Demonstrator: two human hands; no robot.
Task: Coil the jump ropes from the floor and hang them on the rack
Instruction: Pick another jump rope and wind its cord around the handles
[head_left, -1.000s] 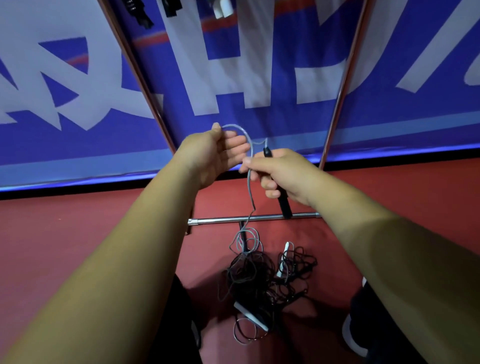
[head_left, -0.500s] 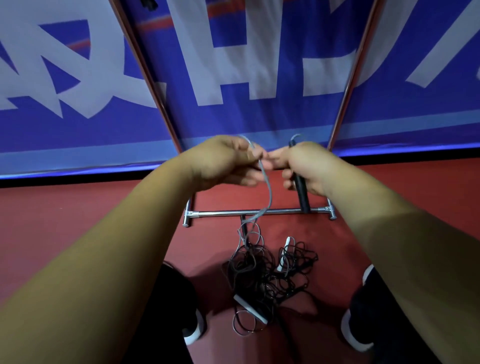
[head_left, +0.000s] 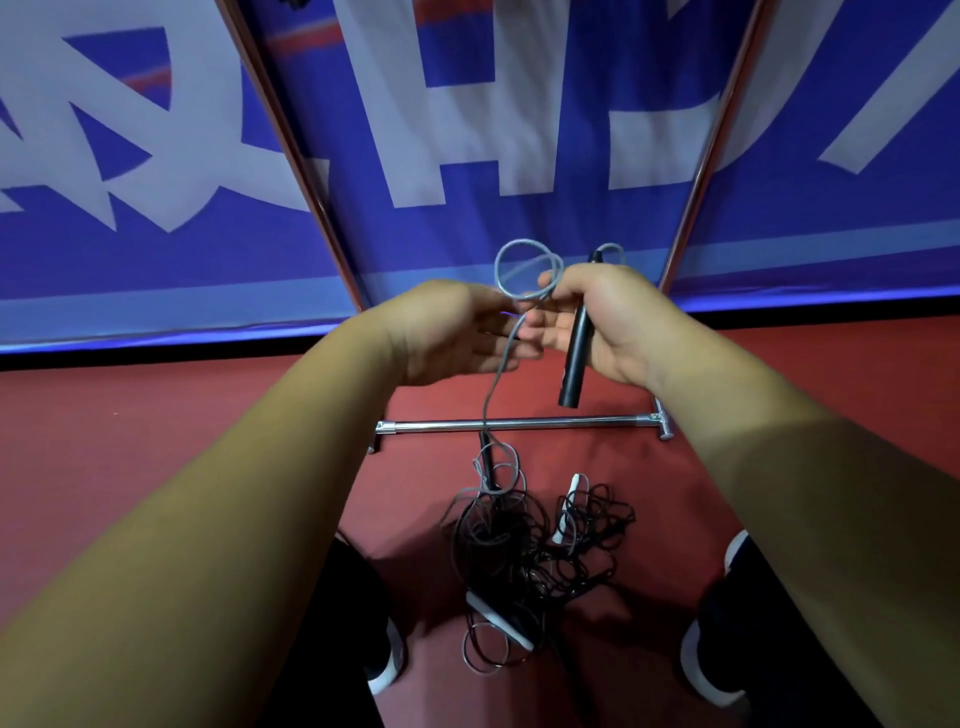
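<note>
Banner (head_left: 467, 130): blue fabric, large white lettering, lightly creased.
Floor (head_left: 156, 441): red, matte.
Rack bar (head_left: 519, 423): chrome tube lying low across the floor.
Rope tangle (head_left: 530, 545): thin black and grey cords with white handles, on the floor below both hands.
Right hand (head_left: 613, 322): curled round a black handle (head_left: 574, 358), a smooth cylinder, and pinning a small loop of grey rope (head_left: 501, 260).
Left hand (head_left: 447, 332): fingers loosely extended; the grey rope trails past their tips down to the tangle.

Rack uprights (head_left: 293, 156): cut off by the top edge toward 11 and 1 o'clock; upper part unseen. Left hand (head_left: 457, 332): fingertips motion-blurred; contact with grey rope (head_left: 524, 242) undetermined. Black handle (head_left: 571, 374): upper section partly hidden behind right hand (head_left: 618, 322). Rope pile (head_left: 524, 545) at 6 o'clock: tangled, count undeterminable.
</note>
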